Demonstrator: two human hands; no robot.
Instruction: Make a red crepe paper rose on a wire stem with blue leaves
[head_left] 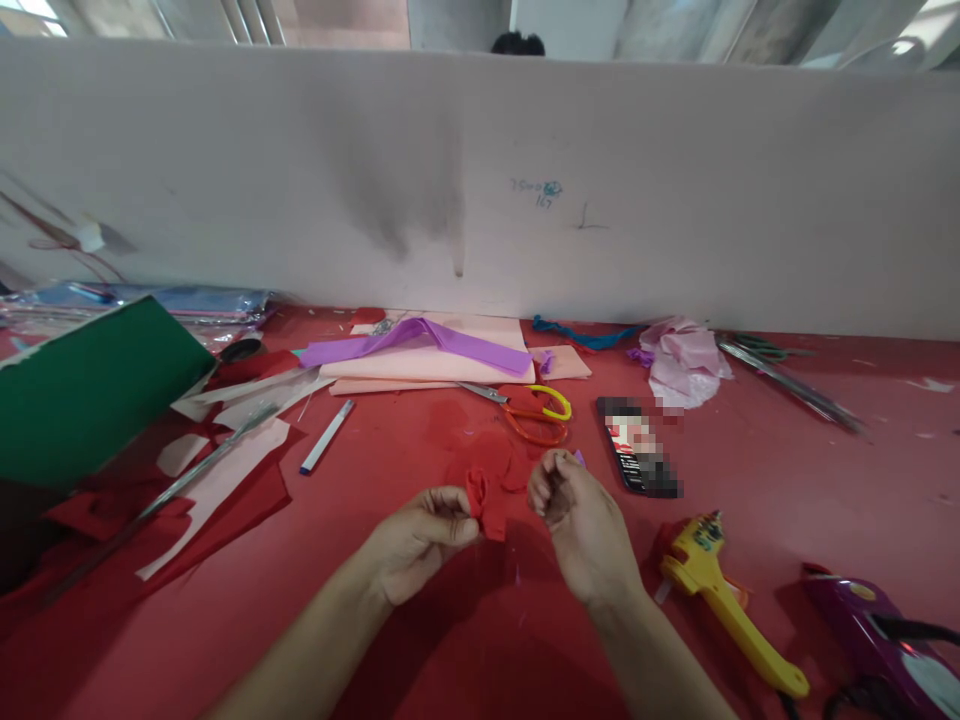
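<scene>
Between the thumb and fingers of my left hand [424,540] is a small folded red crepe paper piece [487,505], rolled at its upper end with a flat strip hanging at its right. To the right, my right hand [581,525] is apart from it, fingers curled in; whatever they may pinch is hidden. Just beyond my hands, thin red pieces lie on the red table [390,650], hard to make out against its colour. Scissors [536,410] with yellow and orange handles lie beyond them, blades pointing left.
A phone [637,450], a yellow glue gun [720,600] and a purple device [877,640] lie right. Purple strips [420,340] rest on peach sheets [427,375] at the back. A pen [327,437], paper scraps [217,500] and a green box [90,390] stand left. A white partition [300,180] closes the back.
</scene>
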